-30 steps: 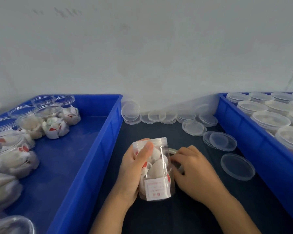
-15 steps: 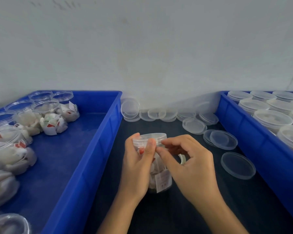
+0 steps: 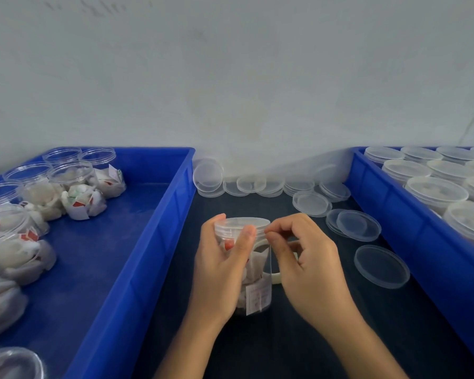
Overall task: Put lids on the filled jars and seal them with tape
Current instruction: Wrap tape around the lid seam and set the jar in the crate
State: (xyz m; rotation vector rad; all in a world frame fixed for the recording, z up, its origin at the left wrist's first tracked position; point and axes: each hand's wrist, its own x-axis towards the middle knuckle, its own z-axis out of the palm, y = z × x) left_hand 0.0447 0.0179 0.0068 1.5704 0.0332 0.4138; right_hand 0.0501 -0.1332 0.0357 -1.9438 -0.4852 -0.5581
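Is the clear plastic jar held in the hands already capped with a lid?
Yes, a clear lid sits on the clear plastic jar gripped by the left hand.

We see a pale, scuffed wall [image 3: 230,77] filling the top half, faint dark marks near its upper left. Below it, a dark tabletop [image 3: 298,351] runs between two blue crates. We have the left blue crate [image 3: 137,269] close in, and the right blue crate [image 3: 411,242] angling off the edge.

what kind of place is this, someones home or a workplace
Probably a small packing workstation: blue bins hold many filled jars, loose lids are spread out, and the left hand grips one jar for taping.
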